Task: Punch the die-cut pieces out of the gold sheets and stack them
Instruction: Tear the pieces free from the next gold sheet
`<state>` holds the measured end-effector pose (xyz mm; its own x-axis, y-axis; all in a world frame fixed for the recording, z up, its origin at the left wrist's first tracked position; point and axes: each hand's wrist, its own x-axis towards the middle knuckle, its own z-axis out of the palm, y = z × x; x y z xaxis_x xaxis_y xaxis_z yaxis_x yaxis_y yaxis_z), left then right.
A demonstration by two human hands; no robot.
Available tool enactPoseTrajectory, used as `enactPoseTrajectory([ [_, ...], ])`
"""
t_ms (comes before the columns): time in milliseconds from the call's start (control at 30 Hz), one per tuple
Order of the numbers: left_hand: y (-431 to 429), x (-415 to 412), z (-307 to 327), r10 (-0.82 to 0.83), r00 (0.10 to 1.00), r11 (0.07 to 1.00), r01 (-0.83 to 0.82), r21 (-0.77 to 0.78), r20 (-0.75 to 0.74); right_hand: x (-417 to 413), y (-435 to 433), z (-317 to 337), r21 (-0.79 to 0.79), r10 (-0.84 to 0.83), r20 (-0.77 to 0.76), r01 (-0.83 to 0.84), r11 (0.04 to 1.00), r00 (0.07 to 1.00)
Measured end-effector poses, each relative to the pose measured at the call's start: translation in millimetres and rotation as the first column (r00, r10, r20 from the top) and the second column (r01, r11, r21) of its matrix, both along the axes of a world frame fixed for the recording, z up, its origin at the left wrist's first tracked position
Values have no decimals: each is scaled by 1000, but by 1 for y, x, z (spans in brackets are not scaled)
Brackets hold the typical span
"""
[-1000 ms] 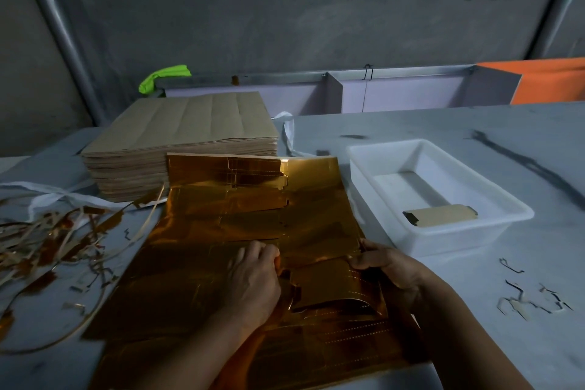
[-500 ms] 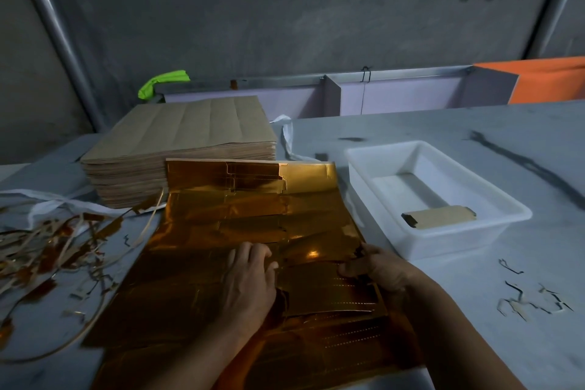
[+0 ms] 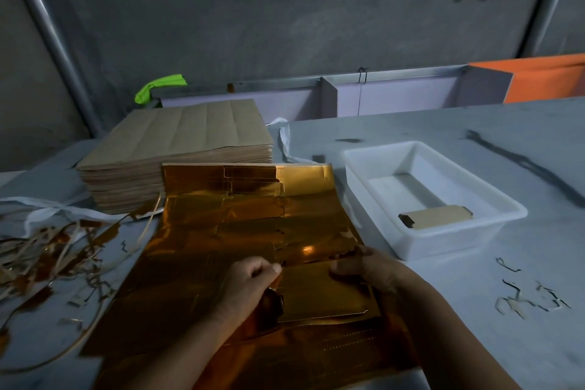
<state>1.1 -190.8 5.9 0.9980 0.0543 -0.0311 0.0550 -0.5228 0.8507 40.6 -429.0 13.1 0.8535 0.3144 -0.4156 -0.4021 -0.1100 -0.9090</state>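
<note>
Piece: die-cut piece [image 3: 323, 291] lies on the near half of the gold sheet [image 3: 221, 231], between the two hands. Its near edge and notched corner look clear of the sheet.
Sheet: flat on the counter [image 3: 538, 199], its far edge against the brown stack [image 3: 177, 142].
Left grip: the left grip [image 3: 250, 288] has its fingers curled in and pinches the piece's left edge.
Right grip: the right grip [image 3: 373, 272] is curled over the far right corner, thumb on top.
Change: a second ago the piece arched up between the hands and the left one lay flat on the sheet. Now the piece lies flatter and that hand has bunched up at its edge.
Meaning: I'd say it's almost torn free, with only the left side left to work loose.
Tray: white tray [image 3: 449, 241], just right of the sheet, holds one finished piece [image 3: 437, 219], brown side up, so the stack has barely begun.
Waste: scrap strips [image 3: 47, 256] are heaped to the left.
</note>
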Motion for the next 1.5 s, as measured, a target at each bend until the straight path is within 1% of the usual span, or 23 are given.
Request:
enactPoseTrajectory([
  [67, 0, -1, 0, -12, 1000, 1000, 11, 15, 18, -1, 3, 4, -8, -78, -40, 78, 997, 996],
  [200, 1, -2, 1, -12, 998, 1000, 11, 9, 54, 6, 10, 10, -105, -245, -133, 232, 967, 960],
  [267, 1, -3, 1, -15, 998, 1000, 16, -10, 64, 4, 13, 8, -186, -270, -91, 250, 950, 959],
  [300, 2, -3, 1, -18, 997, 999, 20, -27, 70, 2, 14, 6, -201, -292, -53, 277, 940, 955],
  [367, 2, -4, 2, -24, 996, 997, 30, -69, 82, 1, 14, 0, -175, -349, -1, 343, 923, 937],
  [400, 3, -5, 2, -27, 996, 995, 35, -94, 88, 1, 14, -1, -170, -357, 8, 353, 920, 934],
  [567, 6, -5, 3, -11, 993, 974, 36, -222, 113, 3, 15, 7, -252, -301, -25, 285, 925, 953],
  [733, 9, -4, 4, 46, 993, 942, -7, -334, 108, 4, 15, 2, -195, -328, -7, 320, 927, 945],
  [800, 11, -4, 4, 47, 993, 928, -3, -373, 108, 4, 14, 2, -168, -344, -37, 334, 928, 938],
  [867, 12, -3, 3, 52, 994, 911, -6, -412, 101, 3, 14, 1, -179, -345, -44, 332, 926, 938],
  [933, 15, -1, 1, 74, 994, 896, -30, -442, 84, 3, 13, 2, -191, -348, -58, 332, 924, 936],
  [1000, 16, 1, -1, 107, 992, 870, -63, -488, 63, 2, 13, 3, -161, -354, -85, 338, 927, 931],
  [1133, 16, 2, -3, 157, 986, 849, -102, -519, 63, 1, 11, 2, -82, -390, -101, 383, 920, 915],
  [1300, 20, 2, -2, 188, 981, 821, -129, -557, 50, 0, 14, 4, -74, -404, -87, 399, 914, 910],
  [1400, 21, 3, 0, 213, 976, 784, -151, -602, 33, -1, 13, 7, -41, -444, -131, 442, 896, 887],
  [1500, 22, 2, 4, 223, 974, 769, -156, -620, 31, -2, 14, 8, -29, -449, -149, 450, 893, 881],
])
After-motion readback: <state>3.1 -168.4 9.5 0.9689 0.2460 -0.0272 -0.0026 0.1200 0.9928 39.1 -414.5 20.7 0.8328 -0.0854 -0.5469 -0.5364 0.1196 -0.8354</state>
